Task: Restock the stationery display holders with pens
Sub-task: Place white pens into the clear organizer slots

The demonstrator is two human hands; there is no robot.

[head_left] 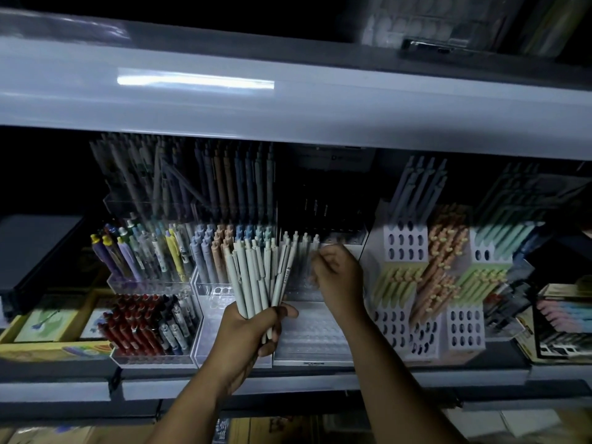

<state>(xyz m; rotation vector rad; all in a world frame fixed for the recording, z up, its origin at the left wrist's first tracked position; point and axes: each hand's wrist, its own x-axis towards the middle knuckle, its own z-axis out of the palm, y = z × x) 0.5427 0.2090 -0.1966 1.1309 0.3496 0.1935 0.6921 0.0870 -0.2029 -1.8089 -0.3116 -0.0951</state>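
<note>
I have the left hand (253, 328) up in front of the shelf (288, 379), its fingers (270, 346) curled tight round a bundle of pens (259, 277). The pens are pale grey-green, gripped near their lower ends. They fan upward and outward, with the clicker ends on top and the thumb lying across the front of the bunch. The bundle sits just left of the right hand (336, 277) and apart from it.

The right hand is reaching further in, over the clear holder (307, 334), a stepped tray with rows of small holes. The holder's back row carries a few standing pale pens (301, 245), and the curled right fingers (323, 254) are right at the tops of these. The view is dim and blurred there, so I cannot tell whether they pinch a pen or only touch one.

To the left of the clear holder are acrylic bins of blue and tan pens (211, 251), and beyond those red pens (134, 322). To its right stand white holders (405, 248) with oval holes, carrying orange pens (445, 245) and green pens (394, 283). A pale upper shelf edge (288, 107) runs across above everything.
</note>
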